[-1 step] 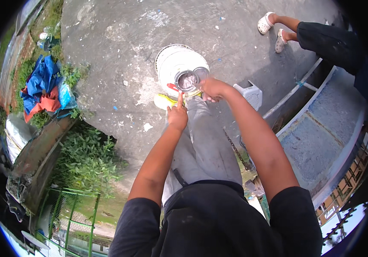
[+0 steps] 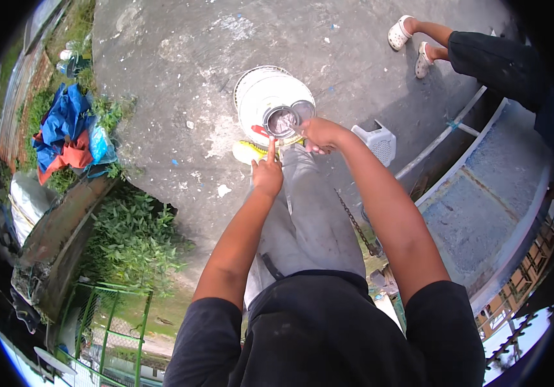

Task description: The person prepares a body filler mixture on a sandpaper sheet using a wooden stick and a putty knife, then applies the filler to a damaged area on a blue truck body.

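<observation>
Two bare hands meet at an open grey tin (image 2: pixel 266 118), upper centre of the frame.
The left hand (image 2: pixel 268 175) points a straight forefinger at its lower rim, other fingers folded; the right hand (image 2: pixel 321 134) bunches its fingers beside the right edge, and what either grips I cannot tell. The tin's round mouth faces the camera, its long axis nearly end-on, overlapping a white pail (image 2: pixel 270 90); farther off, upper right, stand pale clogs (image 2: pixel 399 35).
</observation>
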A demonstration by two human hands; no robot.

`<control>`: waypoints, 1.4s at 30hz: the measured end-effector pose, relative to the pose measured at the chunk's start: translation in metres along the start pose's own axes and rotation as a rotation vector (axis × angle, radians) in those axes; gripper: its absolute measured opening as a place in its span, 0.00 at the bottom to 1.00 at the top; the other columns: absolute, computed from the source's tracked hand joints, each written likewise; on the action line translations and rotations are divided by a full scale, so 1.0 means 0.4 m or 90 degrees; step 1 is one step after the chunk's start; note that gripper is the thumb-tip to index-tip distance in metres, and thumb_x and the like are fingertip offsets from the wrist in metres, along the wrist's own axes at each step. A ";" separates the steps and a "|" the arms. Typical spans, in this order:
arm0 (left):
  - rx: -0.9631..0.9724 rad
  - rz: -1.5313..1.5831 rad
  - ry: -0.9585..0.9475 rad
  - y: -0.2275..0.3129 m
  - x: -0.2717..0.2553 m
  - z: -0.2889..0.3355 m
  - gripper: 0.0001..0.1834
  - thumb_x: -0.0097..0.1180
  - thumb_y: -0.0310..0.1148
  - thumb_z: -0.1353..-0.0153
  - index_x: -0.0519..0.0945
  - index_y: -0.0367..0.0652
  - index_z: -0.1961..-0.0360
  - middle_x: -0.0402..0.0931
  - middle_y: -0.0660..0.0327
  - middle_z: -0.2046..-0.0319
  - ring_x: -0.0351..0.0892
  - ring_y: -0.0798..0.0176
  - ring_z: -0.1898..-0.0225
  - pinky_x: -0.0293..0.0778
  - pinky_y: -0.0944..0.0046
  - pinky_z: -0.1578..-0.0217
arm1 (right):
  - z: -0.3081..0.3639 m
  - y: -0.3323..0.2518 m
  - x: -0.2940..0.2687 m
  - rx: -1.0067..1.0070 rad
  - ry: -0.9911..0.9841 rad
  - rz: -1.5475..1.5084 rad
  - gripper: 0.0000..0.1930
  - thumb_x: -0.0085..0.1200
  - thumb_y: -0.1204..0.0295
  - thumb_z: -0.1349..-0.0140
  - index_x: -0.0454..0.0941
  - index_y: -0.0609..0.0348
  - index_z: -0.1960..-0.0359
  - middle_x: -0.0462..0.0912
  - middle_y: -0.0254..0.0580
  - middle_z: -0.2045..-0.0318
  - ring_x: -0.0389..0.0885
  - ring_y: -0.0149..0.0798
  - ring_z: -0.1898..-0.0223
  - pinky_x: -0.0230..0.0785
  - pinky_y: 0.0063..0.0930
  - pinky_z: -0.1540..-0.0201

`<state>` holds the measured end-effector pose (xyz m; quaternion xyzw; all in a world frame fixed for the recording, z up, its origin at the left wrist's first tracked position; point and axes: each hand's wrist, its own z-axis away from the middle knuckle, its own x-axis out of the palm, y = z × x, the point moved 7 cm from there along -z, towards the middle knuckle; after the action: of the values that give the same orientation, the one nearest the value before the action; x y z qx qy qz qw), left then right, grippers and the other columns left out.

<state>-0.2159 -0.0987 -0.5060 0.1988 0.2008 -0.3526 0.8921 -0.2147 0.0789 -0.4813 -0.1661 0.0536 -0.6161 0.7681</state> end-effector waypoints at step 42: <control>0.000 0.177 0.064 -0.090 0.008 0.250 0.16 0.45 0.36 0.34 0.82 0.53 0.50 0.78 0.47 0.48 0.81 0.47 0.50 0.78 0.48 0.51 | 0.333 0.133 0.214 -0.201 0.128 -0.426 0.22 0.38 0.67 0.27 0.64 0.60 0.34 0.83 0.44 0.65 0.71 0.26 0.80 0.66 0.20 0.81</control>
<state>-0.2173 -0.1743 -0.4312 0.2425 0.2157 -0.2150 0.9211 -0.1068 0.0316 -0.3627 -0.2291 0.1658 -0.8301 0.4805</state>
